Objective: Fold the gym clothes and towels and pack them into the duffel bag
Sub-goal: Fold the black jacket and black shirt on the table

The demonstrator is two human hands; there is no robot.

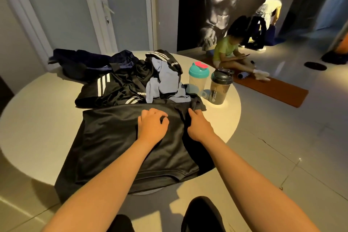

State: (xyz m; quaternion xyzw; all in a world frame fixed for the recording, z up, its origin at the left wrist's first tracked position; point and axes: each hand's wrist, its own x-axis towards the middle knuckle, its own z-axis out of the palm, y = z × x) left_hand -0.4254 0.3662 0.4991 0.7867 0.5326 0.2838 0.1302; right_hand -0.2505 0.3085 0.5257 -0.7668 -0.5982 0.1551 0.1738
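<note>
Shakers (209,83) right of clothes (135,81) – on table (33,115)

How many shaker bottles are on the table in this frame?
2. The teal-lidded shaker bottle stands right of the clothes pile; the black-lidded shaker bottle stands beside it, nearer the table edge. The pile could hide more.

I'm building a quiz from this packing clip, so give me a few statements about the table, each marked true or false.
1. The left hand and the right hand both touch the black shirt. True.
2. The teal-lidded bottle lies on its side. False: it stands upright.
3. A light blue garment lies on the clothes pile behind the shirt. True.
4. The black-lidded bottle stands on the floor. False: it stands on the table, beside the teal-lidded one.
</note>
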